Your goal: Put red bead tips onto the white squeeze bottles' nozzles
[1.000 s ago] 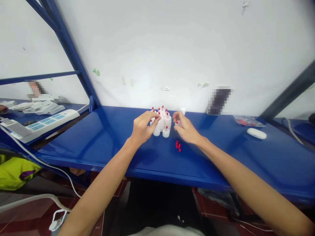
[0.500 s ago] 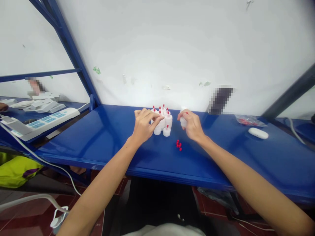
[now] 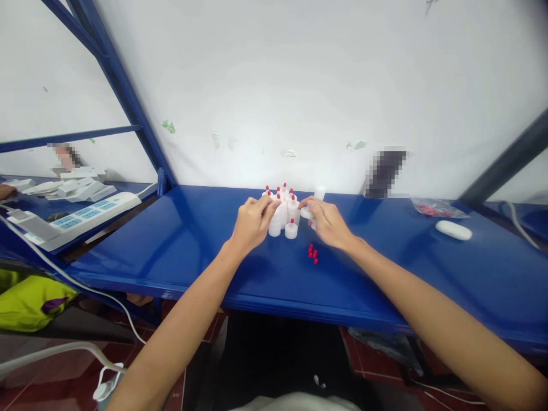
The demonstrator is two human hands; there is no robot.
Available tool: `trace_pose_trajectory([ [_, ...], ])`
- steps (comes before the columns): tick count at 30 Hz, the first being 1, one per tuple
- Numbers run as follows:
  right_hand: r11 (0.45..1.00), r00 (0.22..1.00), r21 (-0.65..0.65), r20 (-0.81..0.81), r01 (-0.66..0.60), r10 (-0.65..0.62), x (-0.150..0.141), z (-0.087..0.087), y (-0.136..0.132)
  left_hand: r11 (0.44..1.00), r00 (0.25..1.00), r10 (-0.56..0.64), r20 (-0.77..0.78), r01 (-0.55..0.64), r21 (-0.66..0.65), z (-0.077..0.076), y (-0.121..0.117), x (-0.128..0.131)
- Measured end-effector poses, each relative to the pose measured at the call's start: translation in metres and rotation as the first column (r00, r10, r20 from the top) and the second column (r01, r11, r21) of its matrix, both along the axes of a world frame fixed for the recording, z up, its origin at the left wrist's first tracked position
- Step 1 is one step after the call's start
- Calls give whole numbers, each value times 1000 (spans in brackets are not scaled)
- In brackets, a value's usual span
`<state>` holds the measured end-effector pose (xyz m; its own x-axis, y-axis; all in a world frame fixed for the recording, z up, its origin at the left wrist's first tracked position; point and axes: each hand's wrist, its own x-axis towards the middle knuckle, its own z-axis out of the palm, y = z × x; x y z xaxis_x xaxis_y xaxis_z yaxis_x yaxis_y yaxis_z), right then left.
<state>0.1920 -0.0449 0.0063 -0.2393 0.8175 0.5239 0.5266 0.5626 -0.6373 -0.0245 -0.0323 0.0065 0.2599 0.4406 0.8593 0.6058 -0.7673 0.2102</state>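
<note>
My left hand (image 3: 249, 224) is closed in a pinch beside a cluster of white plastic bottles (image 3: 293, 212) with red-tipped tops. Whatever sits between its thumb and fingers is too small to make out. A white bottle (image 3: 306, 213), mostly covered by the fingers, is gripped in my right hand (image 3: 327, 224), just right of the cluster. In front of the cluster stands a short white piece with a red tip (image 3: 291, 230). Several loose red caps (image 3: 313, 253) lie on the blue table below my right hand. Another white bottle (image 3: 319, 192) stands behind that hand.
The blue table (image 3: 180, 251) meets a white wall at the back. On the right lie a clear bag of red pieces (image 3: 439, 208) and a white oval object (image 3: 454, 230). A power strip (image 3: 85, 217) and white boxes (image 3: 83, 185) are at left, beside a blue frame post (image 3: 124, 85).
My right hand has shifted left toward the bottle cluster and tilted the bottle it holds. My left hand has moved slightly, still pinching. The view has shifted a little.
</note>
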Motion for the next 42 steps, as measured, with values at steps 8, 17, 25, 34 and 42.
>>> trace_pose_trajectory([
  [8,997,997,-23,43,-70,71,1,-3,0,995,999,7,-51,-2,95,0,1,1],
  [17,996,998,-65,-4,-64,64,0,-2,0,991,995,44,-93,-32,133,3,2,1],
  [25,998,999,-33,6,-45,46,0,-1,1,999,967,-48,-252,49,-3,1,2,0],
  [34,998,990,2,132,-56,55,0,-7,5,996,979,-83,-185,78,-35,-3,4,-1],
  [42,999,985,36,171,3,-9,-3,-6,2,983,975,-163,-151,148,-106,-2,0,0],
])
